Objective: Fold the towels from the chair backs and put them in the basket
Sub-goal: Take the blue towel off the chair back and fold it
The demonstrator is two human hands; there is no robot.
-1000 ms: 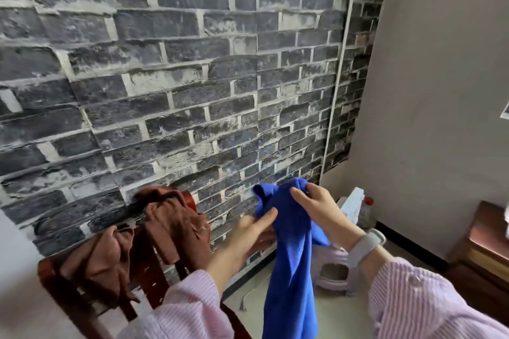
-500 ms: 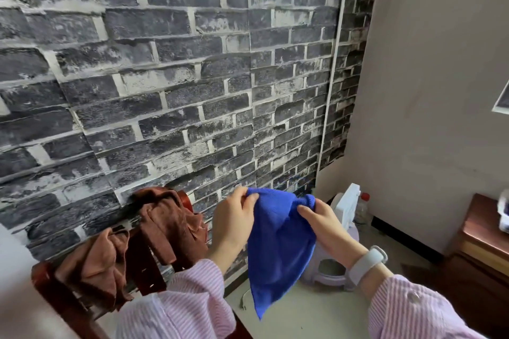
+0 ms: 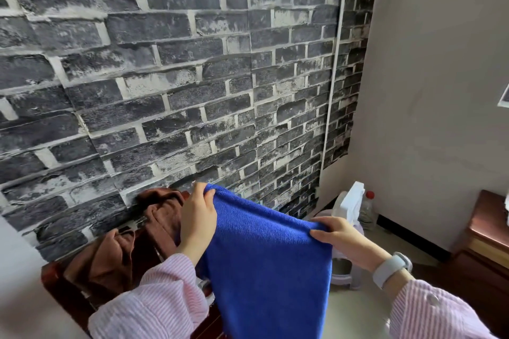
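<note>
While the blue towel (image 3: 264,256) hung in the air in front of the person, both hands held it up by its top edge. The left hand (image 3: 197,217) pinched one upper corner, thumb and fingers curled over the cloth, and it sat higher than the other. The right hand (image 3: 344,237) pinched the opposite corner lower down, thumb on the near side of the fabric and fingers behind it. Between the two hands the top edge ran taut and sloped down to the right, and the rest of the towel dropped straight down past the bottom of the view.

Behind the left hand, a brown towel (image 3: 154,217) lay bunched over the back of a dark red wooden chair (image 3: 55,286), which stood against the grey brick wall (image 3: 165,77). Both arms wore pink striped sleeves (image 3: 154,300), and a pale watch (image 3: 391,268) sat on the right wrist. Near the corner of the room stood a pale plastic stool (image 3: 343,278) with a white object and a red-capped bottle (image 3: 367,206) beside it. A wooden cabinet (image 3: 487,228) stood at the right edge.
</note>
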